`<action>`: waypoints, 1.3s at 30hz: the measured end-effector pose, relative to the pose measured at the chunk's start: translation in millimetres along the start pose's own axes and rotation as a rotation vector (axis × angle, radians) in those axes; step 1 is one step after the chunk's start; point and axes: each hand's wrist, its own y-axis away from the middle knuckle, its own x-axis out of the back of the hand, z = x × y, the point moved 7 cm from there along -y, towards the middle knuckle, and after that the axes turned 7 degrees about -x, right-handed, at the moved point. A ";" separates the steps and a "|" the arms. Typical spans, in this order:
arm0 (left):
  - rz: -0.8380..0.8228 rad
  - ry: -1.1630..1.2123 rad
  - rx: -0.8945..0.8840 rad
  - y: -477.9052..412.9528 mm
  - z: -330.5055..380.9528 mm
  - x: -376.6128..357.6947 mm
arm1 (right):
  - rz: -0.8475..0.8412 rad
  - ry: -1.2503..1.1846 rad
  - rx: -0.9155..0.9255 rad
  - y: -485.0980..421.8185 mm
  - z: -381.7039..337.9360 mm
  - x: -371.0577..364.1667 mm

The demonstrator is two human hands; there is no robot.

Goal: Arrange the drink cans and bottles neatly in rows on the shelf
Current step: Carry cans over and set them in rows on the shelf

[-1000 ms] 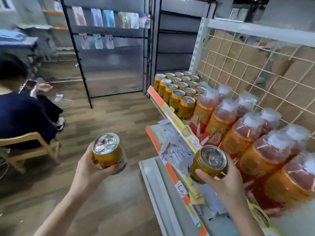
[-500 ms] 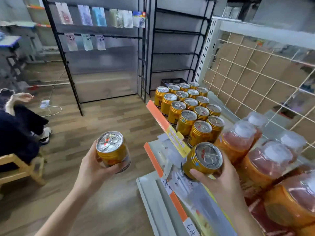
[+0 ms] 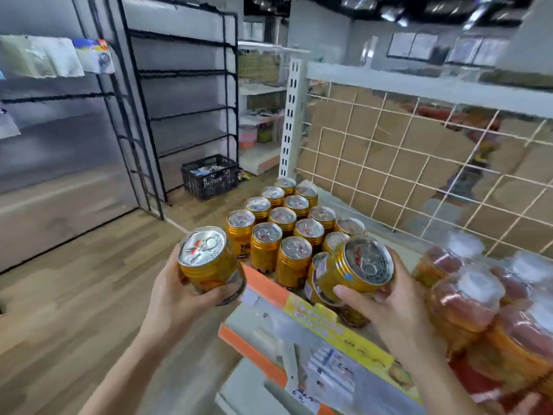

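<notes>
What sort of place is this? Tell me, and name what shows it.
Probably a small shop, or a mock-up of one: a price strip along the shelf edge, rows of identical gold cans beside wrapped drink bottles, and a wire-grid back panel on a slotted upright.

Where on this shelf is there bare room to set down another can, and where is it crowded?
Bare shelf runs as a strip between the standing cans and the wire grid, continuing into the gap before the wrapped bottles, just beyond the can in the right hand. The cans stand tightly packed, and so do the bottles.
</notes>
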 end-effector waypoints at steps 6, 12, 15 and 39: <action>-0.161 0.087 -0.070 -63.8 -5.3 -21.0 | 0.126 -0.024 -0.028 -27.7 -2.9 -11.3; -0.327 0.165 -0.129 -117.2 -4.9 -58.6 | 0.226 0.044 -0.030 -63.3 0.5 -4.8; -0.407 0.214 -0.159 -142.2 1.4 -83.9 | 0.265 0.091 -0.027 -82.6 0.8 -1.1; -1.024 -0.266 -0.388 -265.5 -56.4 -325.5 | 0.578 0.197 -0.591 -237.3 125.5 80.0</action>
